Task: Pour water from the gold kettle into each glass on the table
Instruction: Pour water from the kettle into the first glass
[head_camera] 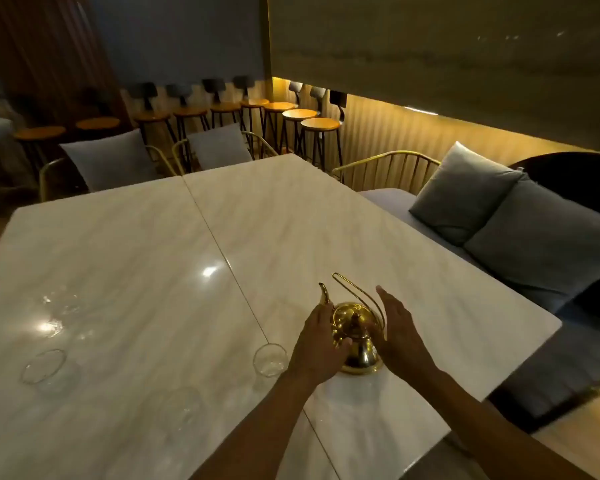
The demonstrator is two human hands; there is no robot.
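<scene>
Both hands flank the kettle [355, 336] near the tabletop's [291, 220] right edge: left hand [321, 344] rests on its spout side, right hand [397, 329] open, just beside its handle. One glass [270, 360] stands left of the left hand.

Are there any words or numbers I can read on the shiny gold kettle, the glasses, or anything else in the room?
No text can be read anywhere in this view.
Gold kettle: a small embossed mark on the lid, too blurred to read.
Glass beside the kettle: plain, no print visible.
Marble table: only veining and light glare, no writing.
Cushions and bar stools: no labels visible.
</scene>
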